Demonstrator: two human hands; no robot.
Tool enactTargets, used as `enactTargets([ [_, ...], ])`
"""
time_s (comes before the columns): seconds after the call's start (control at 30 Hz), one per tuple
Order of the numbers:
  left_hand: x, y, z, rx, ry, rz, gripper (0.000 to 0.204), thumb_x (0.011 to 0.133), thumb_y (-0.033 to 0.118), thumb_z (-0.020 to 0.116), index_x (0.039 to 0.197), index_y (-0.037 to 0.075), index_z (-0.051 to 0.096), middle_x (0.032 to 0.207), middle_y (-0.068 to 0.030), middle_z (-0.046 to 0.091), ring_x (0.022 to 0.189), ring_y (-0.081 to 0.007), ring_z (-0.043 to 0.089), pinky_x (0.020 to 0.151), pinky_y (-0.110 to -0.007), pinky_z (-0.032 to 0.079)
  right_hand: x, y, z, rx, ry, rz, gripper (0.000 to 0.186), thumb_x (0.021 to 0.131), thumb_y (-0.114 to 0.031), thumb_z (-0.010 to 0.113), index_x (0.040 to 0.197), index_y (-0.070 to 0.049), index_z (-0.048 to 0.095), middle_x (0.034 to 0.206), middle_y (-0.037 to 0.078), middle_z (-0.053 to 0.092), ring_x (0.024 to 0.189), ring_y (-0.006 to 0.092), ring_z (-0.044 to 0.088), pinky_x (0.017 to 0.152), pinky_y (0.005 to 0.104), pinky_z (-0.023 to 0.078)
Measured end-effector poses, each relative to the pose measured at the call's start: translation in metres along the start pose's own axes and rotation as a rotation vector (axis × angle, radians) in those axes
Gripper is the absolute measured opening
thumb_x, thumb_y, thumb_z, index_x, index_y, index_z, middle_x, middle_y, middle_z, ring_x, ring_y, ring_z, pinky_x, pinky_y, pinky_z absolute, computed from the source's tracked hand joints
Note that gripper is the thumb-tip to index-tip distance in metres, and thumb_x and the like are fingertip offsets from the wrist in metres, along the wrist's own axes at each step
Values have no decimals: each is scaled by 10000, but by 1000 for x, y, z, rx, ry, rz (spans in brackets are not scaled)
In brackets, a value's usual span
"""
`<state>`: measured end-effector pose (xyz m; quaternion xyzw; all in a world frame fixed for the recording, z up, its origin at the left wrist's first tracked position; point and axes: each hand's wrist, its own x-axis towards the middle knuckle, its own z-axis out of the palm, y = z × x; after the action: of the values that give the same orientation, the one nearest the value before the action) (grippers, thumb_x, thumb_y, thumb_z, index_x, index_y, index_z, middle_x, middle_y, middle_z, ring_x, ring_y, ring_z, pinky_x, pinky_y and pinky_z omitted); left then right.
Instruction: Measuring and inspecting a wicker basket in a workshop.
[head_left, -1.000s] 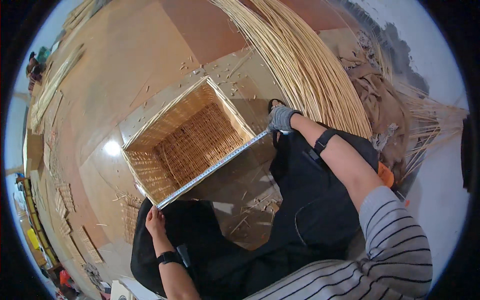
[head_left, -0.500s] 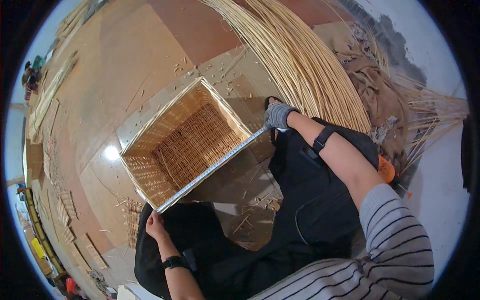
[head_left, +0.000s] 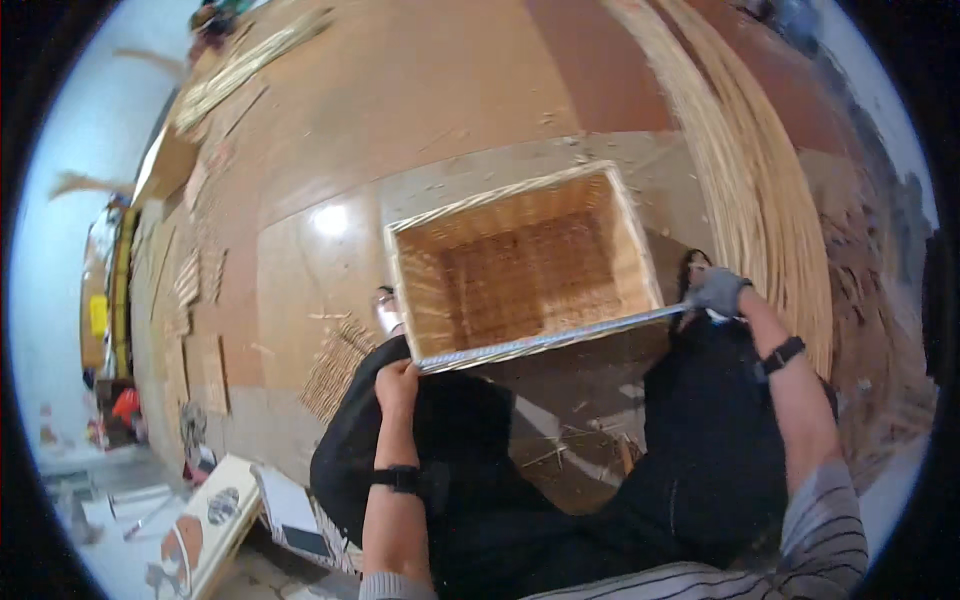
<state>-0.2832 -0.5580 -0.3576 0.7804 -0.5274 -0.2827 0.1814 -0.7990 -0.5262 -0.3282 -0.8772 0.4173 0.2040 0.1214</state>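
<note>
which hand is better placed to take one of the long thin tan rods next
Likely the right: the grey gloved right hand is nearer the rods, while the bare left hand is at the near left corner of the rectangular tan wicker basket. Both appear to hold the pale tape measure.

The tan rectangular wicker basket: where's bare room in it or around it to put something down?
The basket has a bare woven bottom. Another patch is smooth brown floor beyond it, between pale stalks far left and long tan canes right. Crowded at the near rim: bare left hand, blue-white measuring tape, then grey-gloved right hand past the corner.
</note>
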Motion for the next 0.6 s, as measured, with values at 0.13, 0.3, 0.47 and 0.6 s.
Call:
enactTargets([
  [0.13,53,23,-1,-499,-179,-134,251,653,88,541,885,-4,566,597,-9,534,521,-88,476,472,-226,368,22,42,-14,380,-52,320,110,657,-225,516,687,-143,583,694,70,557,631,254,547,549,349,439],
  [0.3,135,33,13,-727,-164,-89,527,656,89,604,1131,46,379,837,-29,519,673,-93,488,489,-213,373,78,73,-60,-124,144,265,97,663,-176,503,700,-136,583,705,84,567,644,271,552,566,357,441],
  [0.47,182,19,22,-674,-46,-23,538,645,48,609,1137,35,392,979,-83,509,821,-152,507,651,-261,424,131,90,-94,380,198,702,241,653,-284,554,781,-81,578,759,140,566,709,301,541,626,380,421],
  [0.6,168,57,49,-695,-125,182,477,660,-49,535,1117,-12,405,1021,-112,504,865,-168,509,723,-252,413,122,125,-79,426,171,855,287,693,-307,489,833,-78,591,842,145,566,776,277,545,700,377,416],
])
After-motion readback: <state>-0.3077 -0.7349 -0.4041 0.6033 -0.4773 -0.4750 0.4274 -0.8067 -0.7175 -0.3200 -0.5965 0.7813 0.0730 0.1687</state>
